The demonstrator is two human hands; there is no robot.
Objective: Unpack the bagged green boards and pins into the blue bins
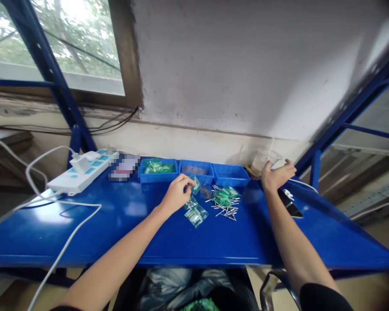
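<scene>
My left hand point(178, 192) is at the middle of the blue table, its thumb and forefinger pinched at a small clear packet point(195, 185). More green-tinted packets point(196, 214) lie just below its fingertips. To their right are a pile of green pieces point(226, 196) and thin metal rods point(228, 212). My right hand point(276, 174) reaches to the back right, fingers spread, beside a clear plastic container point(266, 159) that stands against the wall. Whether its fingers touch the container is unclear.
Three blue trays line the back: one with green pieces point(158, 167), one with brownish pieces point(196, 169), one bare inside point(231, 172). A white power strip point(81, 172) and cable stand left. A black phone point(290, 204) lies under my right forearm.
</scene>
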